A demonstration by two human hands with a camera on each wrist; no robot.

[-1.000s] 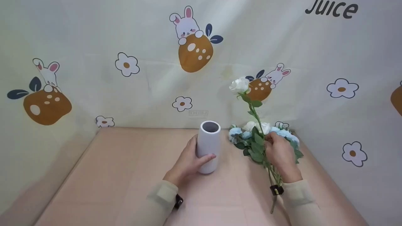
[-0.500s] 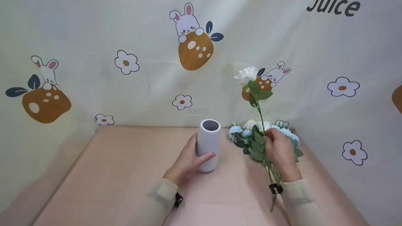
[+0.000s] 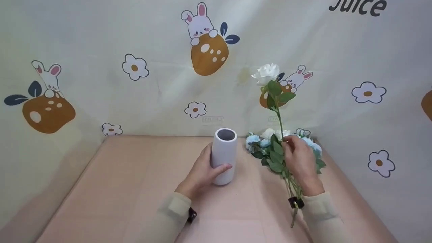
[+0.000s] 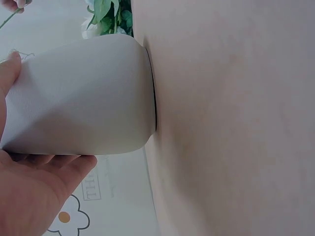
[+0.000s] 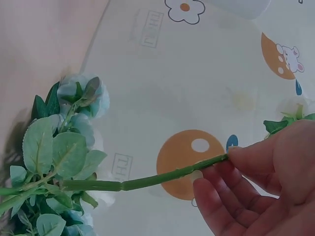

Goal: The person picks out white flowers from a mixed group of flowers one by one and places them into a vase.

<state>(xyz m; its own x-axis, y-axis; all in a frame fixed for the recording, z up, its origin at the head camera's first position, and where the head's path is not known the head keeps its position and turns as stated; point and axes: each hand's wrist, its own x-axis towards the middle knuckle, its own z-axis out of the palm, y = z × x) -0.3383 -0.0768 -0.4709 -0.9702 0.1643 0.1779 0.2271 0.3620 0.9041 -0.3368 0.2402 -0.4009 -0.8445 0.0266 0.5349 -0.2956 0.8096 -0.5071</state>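
A tall white vase (image 3: 223,157) stands upright on the table, its round mouth facing up. My left hand (image 3: 204,168) grips its side, thumb across the front; in the left wrist view the vase's base (image 4: 140,98) meets the tabletop. To the right, my right hand (image 3: 300,162) pinches the green stem (image 5: 147,181) of a white rose (image 3: 266,75) between thumb and fingers. The bloom is held up above the hand, with leaves (image 3: 275,88) just under it. Behind that hand lies a bunch of light blue flowers (image 3: 252,142) and white ones, partly hidden by the hand.
The pinkish table (image 3: 135,189) ends at a pale printed backdrop (image 3: 162,87) with rabbits and flowers. Loose stems (image 3: 292,219) of the bunch reach toward the front, beside the right sleeve (image 3: 322,212). A small black device (image 3: 296,202) sits by the right cuff.
The white rose has risen and shifted slightly right, its bloom turning more upright. My right hand has edged up a little. My left hand and the vase have stayed in place.
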